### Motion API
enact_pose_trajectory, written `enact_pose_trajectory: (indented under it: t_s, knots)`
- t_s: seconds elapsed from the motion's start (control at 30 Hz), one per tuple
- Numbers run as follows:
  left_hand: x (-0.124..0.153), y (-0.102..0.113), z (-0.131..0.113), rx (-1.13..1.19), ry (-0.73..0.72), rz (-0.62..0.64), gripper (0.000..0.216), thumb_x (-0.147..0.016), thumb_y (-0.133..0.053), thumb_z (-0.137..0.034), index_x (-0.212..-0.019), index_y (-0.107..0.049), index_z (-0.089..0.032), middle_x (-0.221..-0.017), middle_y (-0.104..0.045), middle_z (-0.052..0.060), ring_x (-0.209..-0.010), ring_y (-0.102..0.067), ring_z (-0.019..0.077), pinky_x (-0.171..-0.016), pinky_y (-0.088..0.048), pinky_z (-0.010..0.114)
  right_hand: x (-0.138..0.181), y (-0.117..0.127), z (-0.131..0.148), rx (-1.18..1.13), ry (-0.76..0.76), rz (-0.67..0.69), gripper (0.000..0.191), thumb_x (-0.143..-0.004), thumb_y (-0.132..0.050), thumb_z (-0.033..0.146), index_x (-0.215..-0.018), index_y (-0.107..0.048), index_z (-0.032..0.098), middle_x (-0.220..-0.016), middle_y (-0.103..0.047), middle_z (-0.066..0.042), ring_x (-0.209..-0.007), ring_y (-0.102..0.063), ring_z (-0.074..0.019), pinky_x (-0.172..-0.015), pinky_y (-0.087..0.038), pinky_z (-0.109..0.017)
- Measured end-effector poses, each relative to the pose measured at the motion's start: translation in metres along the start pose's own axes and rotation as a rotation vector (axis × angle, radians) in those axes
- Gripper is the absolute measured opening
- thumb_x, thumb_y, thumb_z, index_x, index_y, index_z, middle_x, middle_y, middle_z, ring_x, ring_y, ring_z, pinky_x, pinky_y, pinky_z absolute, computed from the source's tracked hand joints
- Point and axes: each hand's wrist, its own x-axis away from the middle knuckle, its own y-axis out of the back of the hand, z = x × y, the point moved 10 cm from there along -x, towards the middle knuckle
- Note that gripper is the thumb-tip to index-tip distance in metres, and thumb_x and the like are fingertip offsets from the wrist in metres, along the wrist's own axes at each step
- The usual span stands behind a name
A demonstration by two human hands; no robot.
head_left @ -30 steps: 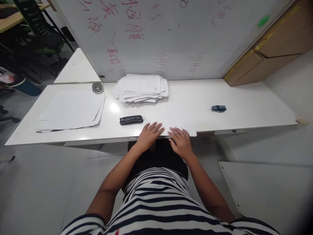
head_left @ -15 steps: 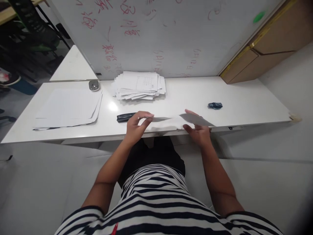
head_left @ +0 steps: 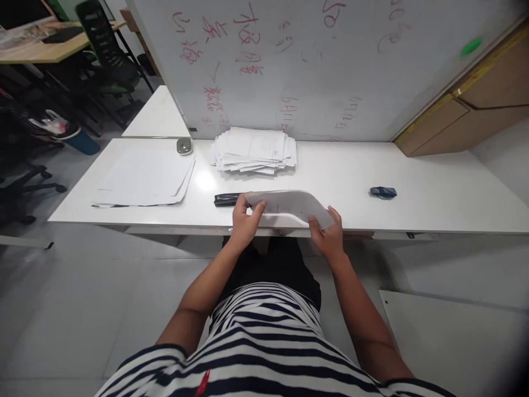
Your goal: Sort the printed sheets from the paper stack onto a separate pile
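Note:
A bent sheet of white paper (head_left: 285, 203) is held up over the front edge of the white table (head_left: 330, 182). My left hand (head_left: 246, 218) pinches its left end, thumb on the near face. At the other end my right hand (head_left: 328, 234) grips it between thumb and fingers. Faint writing shows on the side facing me. Just behind my left hand lies a black stapler-like object (head_left: 226, 200), its right end hidden. Farther back sits a thick, uneven stack of papers (head_left: 256, 150).
Larger white sheets (head_left: 142, 176) lie on the table's left, beside a small grey-and-white device (head_left: 184, 146). A dark blue crumpled item (head_left: 383, 192) is at the right. A whiteboard (head_left: 306, 71) with red writing stands along the back, and cardboard boxes (head_left: 463, 116) are at its right.
The paper has been raised and now curves between both hands, its written face toward me. My left hand has gone from a loose pinch to holding its left end. The view has shifted left.

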Motion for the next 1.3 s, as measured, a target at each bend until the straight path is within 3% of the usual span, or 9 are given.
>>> enact_pose_trajectory:
  t_s: [0.13,0.23,0.33,0.5,0.57,0.63,0.77,0.93,1.3]
  knots:
    - [-0.005,-0.002,-0.001,-0.08,-0.024,0.034,0.031,-0.083,-0.061,-0.043,-0.104,-0.054,-0.021,-0.094,-0.06,0.002,-0.084,-0.057,0.0137,-0.072,-0.046,0.024,0.006,-0.006,0.0,0.024,0.009,0.012,0.028,-0.092,-0.047,0.034,-0.11,-0.059,0.017,-0.105,-0.067,-0.012,-0.108,-0.058,-0.0258,-0.107,-0.035,-0.049]
    - [-0.001,-0.01,0.002,-0.126,-0.091,0.086,0.041,-0.084,-0.061,-0.042,-0.118,-0.048,-0.024,-0.113,-0.057,0.006,-0.098,-0.058,0.017,-0.08,-0.047,0.028,0.017,-0.013,-0.008,-0.009,-0.038,-0.038,0.035,-0.091,-0.049,0.037,-0.116,-0.057,0.015,-0.117,-0.063,-0.015,-0.117,-0.053,-0.0278,-0.105,-0.039,-0.05]
    - [0.01,-0.014,0.005,-0.17,-0.164,0.145,0.054,-0.085,-0.06,-0.041,-0.131,-0.036,-0.026,-0.115,-0.056,0.008,-0.102,-0.057,0.0183,-0.087,-0.046,0.031,0.03,-0.016,-0.016,-0.089,-0.107,-0.051,0.034,-0.09,-0.049,0.037,-0.113,-0.061,0.015,-0.113,-0.066,-0.015,-0.115,-0.056,-0.0282,-0.102,-0.043,-0.049]
    - [0.004,0.014,-0.005,-0.361,-0.314,0.113,0.079,-0.082,-0.063,-0.044,-0.143,-0.016,-0.024,-0.115,-0.055,0.01,-0.107,-0.055,0.0209,-0.094,-0.044,0.038,0.055,-0.009,-0.035,-0.395,-0.438,0.04,0.035,-0.085,-0.057,0.046,-0.098,-0.069,0.016,-0.098,-0.072,-0.013,-0.102,-0.064,-0.0292,-0.093,-0.049,-0.045]
    - [-0.013,0.028,-0.003,-0.549,-0.338,0.137,0.083,-0.078,-0.067,-0.045,-0.143,-0.02,-0.022,-0.122,-0.053,0.012,-0.117,-0.05,0.0252,-0.099,-0.04,0.042,0.071,-0.012,-0.043,-0.518,-0.65,0.149,0.038,-0.081,-0.061,0.051,-0.093,-0.07,0.015,-0.095,-0.073,-0.012,-0.097,-0.066,-0.0289,-0.087,-0.052,-0.041]
    - [-0.032,0.038,0.011,-0.746,-0.296,0.201,0.069,-0.077,-0.068,-0.045,-0.135,-0.038,-0.021,-0.122,-0.055,0.012,-0.122,-0.045,0.0298,-0.1,-0.037,0.045,0.088,-0.021,-0.045,-0.598,-0.825,0.272,0.041,-0.078,-0.063,0.054,-0.086,-0.07,0.014,-0.081,-0.073,-0.011,-0.083,-0.067,-0.027,-0.076,-0.054,-0.037]
    - [-0.053,0.051,0.045,-0.781,-0.187,0.309,0.034,-0.083,-0.061,-0.043,-0.108,-0.059,-0.021,-0.102,-0.062,0.007,-0.1,-0.054,0.0247,-0.085,-0.044,0.038,0.111,-0.037,-0.04,-0.779,-1.006,0.333,0.04,-0.076,-0.067,0.054,-0.084,-0.065,0.015,-0.058,-0.064,-0.003,-0.054,-0.058,-0.0173,-0.057,-0.048,-0.03]
    - [-0.051,0.05,0.052,-0.72,-0.173,0.327,0.033,-0.081,-0.064,-0.042,-0.105,-0.058,-0.021,-0.097,-0.06,0.005,-0.091,-0.053,0.0208,-0.078,-0.044,0.034,0.116,-0.051,-0.028,-1.001,-1.058,0.295,0.036,-0.073,-0.072,0.049,-0.082,-0.062,0.016,-0.062,-0.062,-0.001,-0.048,-0.05,-0.0121,-0.047,-0.041,-0.027]
    - [-0.049,0.047,0.048,-0.706,-0.193,0.354,0.032,-0.08,-0.065,-0.042,-0.103,-0.06,-0.021,-0.098,-0.062,0.005,-0.092,-0.053,0.0217,-0.079,-0.043,0.034,0.1,-0.065,-0.012,-0.957,-1.074,0.348,0.039,-0.07,-0.074,0.049,-0.087,-0.063,0.015,-0.065,-0.063,-0.002,-0.047,-0.049,-0.0109,-0.04,-0.039,-0.024]
